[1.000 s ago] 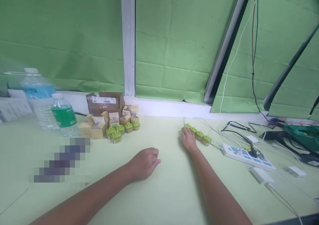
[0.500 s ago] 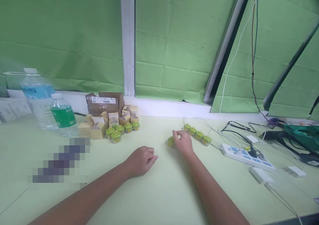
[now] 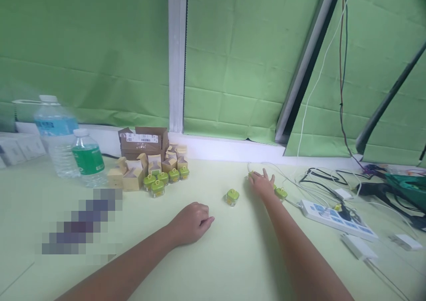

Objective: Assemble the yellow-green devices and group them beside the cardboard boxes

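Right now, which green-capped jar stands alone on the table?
The jar between the two hands, standing apart. The others cluster by the cardboard boxes or sit under the right hand.

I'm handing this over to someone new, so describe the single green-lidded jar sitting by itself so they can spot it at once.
Start at the white window post and come down onto the pale green table. Between the left hand and the right hand sits the lone jar, clear with a green lid. Unlike the jars by the cardboard boxes or under the right hand, it stands alone.
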Demonstrator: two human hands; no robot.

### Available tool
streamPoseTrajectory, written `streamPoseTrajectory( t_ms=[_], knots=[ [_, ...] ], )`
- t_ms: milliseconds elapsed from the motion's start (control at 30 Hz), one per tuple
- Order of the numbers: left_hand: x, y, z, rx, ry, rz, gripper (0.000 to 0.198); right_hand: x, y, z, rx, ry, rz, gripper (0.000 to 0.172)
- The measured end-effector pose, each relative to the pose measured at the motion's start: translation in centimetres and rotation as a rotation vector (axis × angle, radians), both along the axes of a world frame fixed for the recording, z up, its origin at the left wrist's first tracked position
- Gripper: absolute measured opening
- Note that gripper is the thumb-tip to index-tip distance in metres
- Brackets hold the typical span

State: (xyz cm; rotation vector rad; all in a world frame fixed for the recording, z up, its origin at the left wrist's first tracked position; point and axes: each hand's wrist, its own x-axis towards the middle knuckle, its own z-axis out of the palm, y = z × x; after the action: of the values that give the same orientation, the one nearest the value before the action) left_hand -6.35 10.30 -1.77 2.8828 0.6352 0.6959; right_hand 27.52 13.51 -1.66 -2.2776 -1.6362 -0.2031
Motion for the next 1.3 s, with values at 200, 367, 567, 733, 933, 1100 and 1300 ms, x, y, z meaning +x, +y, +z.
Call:
streamPoseTrajectory(
  t_ms=[200,367,567,733,933,1100,1300],
  knots=[
    [0.1,-0.1,0.0,-0.01,-0.005,-0.022,0.04,-2.0,0.0,-0.2,0.12,-0.009,0.078,0.034],
    [0.0,-0.2,0.1,-0.043,0.012,-0.003,0.04,-3.6,-1.3,-0.2,0.195,0.022,0.179,0.034],
    [0.0,-0.2,0.1,-0.068,-0.001,-0.015,0.04,-1.6,-5.7,-0.1,0.251,-0.017,0.226,0.037],
    [0.1,-0.1,-0.1,-0.089,-0.013,-0.004,0.041,1.7,-9.1,0.1,0.266,-0.122,0.172,0.036],
    [0.1,0.0,-0.3,-0.097,-0.01,0.002,0.041,1.2,-11.4,1.7,0.167,-0.207,0.064,0.033],
    [0.0,0.2,-0.5,-0.103,-0.02,0.011,0.038,-3.7,-11.7,5.1,0.207,-0.153,0.116,0.027],
    [-0.1,-0.1,0.0,-0.124,-0.065,0.008,0.032,-10.0,-8.1,5.9,0.144,0.098,0.124,0.036]
  ],
)
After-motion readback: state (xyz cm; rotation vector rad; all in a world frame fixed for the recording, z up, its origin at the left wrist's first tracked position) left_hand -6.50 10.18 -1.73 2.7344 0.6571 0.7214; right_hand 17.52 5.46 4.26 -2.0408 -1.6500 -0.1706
